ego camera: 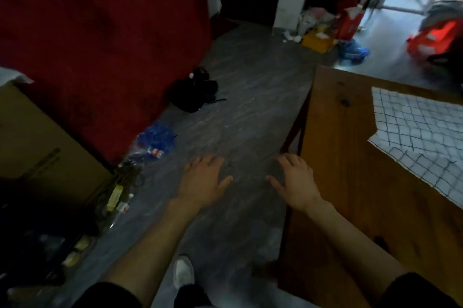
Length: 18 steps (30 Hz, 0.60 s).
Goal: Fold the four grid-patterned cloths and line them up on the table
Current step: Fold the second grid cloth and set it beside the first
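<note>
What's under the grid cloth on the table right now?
The grid cloth lies flat on the wooden table. Its near corner is folded over. Anything beneath is covered.

Grid-patterned cloth (pixel 423 140) cut off by the right edge; clutter (pixel 323 29) by the far doorway blurred.

Dim room: red wall (pixel 100 32), grey streaked floor (pixel 238 112).

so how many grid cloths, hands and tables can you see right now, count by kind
grid-patterned cloth: 1 in view, lying unfolded on the table, running off the right edge
hands: 2, left hand and right hand, both open and holding nothing
wooden table: 1
total: 4
</note>
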Available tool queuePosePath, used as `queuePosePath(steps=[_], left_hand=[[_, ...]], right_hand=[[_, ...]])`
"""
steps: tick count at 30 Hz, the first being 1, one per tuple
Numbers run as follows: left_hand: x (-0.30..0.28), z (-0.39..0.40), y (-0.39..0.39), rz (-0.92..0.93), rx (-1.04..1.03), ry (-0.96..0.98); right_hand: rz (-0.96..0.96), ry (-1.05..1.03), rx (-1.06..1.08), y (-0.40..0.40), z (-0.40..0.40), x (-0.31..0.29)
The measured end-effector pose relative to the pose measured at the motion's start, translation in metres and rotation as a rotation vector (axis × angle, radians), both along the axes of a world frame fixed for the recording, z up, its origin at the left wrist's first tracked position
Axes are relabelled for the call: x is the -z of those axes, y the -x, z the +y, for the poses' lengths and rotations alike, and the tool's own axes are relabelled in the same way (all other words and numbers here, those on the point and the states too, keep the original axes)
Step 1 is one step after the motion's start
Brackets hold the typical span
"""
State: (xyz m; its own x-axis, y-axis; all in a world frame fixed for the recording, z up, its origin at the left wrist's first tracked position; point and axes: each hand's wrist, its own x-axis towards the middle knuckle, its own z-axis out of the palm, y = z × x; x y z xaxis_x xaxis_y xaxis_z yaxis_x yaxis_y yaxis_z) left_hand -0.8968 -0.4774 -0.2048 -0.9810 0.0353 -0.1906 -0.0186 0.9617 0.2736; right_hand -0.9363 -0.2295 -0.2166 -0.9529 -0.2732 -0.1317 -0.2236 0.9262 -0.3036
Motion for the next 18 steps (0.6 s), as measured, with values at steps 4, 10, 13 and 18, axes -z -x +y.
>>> queuePosePath(steps=[4, 10, 13, 18], left_hand=[[-0.004, -0.050, 0.051, 0.043, 0.072, -0.154], [-0.018, -0.078, 0.132, 0.123, 0.201, -0.211], [-0.016, -0.076, 0.172, 0.112, 0.263, -0.265], [-0.004, -0.072, 0.239, 0.094, 0.363, -0.218]], right_hand=[[0.038, 0.011, 0.151, 0.021, -0.041, -0.017], [-0.003, 0.028, 0.282, 0.063, -0.079, -0.041], [-0.038, 0.036, 0.371, 0.092, -0.084, -0.042], [-0.022, 0.056, 0.444, 0.156, -0.085, -0.025]])
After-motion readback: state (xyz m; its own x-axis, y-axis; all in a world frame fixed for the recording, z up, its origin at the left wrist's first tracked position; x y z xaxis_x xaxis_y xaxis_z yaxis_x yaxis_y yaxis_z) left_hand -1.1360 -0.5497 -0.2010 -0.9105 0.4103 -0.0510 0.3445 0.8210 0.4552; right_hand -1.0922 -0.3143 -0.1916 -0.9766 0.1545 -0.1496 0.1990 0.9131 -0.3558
